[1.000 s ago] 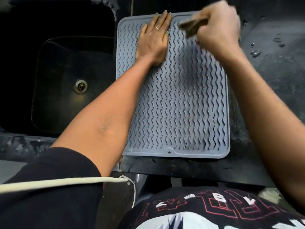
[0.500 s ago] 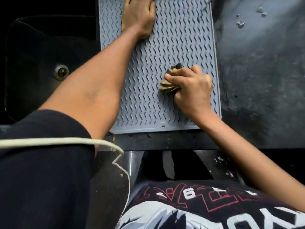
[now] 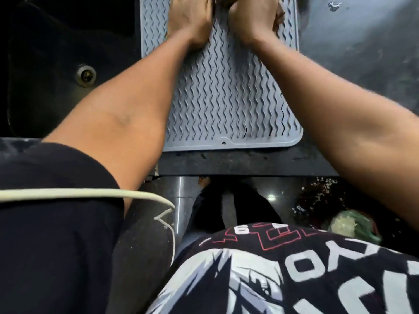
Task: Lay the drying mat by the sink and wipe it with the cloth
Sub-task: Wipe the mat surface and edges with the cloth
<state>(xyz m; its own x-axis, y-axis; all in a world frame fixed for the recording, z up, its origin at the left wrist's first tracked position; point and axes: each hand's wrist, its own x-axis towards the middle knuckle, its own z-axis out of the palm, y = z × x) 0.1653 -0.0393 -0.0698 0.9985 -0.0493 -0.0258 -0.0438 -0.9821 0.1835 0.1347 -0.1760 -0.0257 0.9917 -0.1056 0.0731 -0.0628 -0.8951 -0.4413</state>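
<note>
The grey drying mat (image 3: 226, 91) with wavy ridges lies flat on the dark counter just right of the black sink (image 3: 56, 64). My left hand (image 3: 190, 19) presses palm down on the mat near the top of the view, its fingers cut off by the frame edge. My right hand (image 3: 254, 19) is right beside it on the mat, curled over the brown cloth (image 3: 277, 18). Only a sliver of the cloth shows at the hand's right side and near the top edge.
The sink drain (image 3: 85, 74) sits left of my left forearm. Water drops (image 3: 334, 5) lie on the dark counter (image 3: 362, 53) right of the mat. A greenish bag (image 3: 353, 225) lies on the floor at lower right, below the counter edge.
My right hand has slid the cloth from the mat's near right part up to the far part, beside my left hand. The camera has tilted down, so the mat sits higher in view.
</note>
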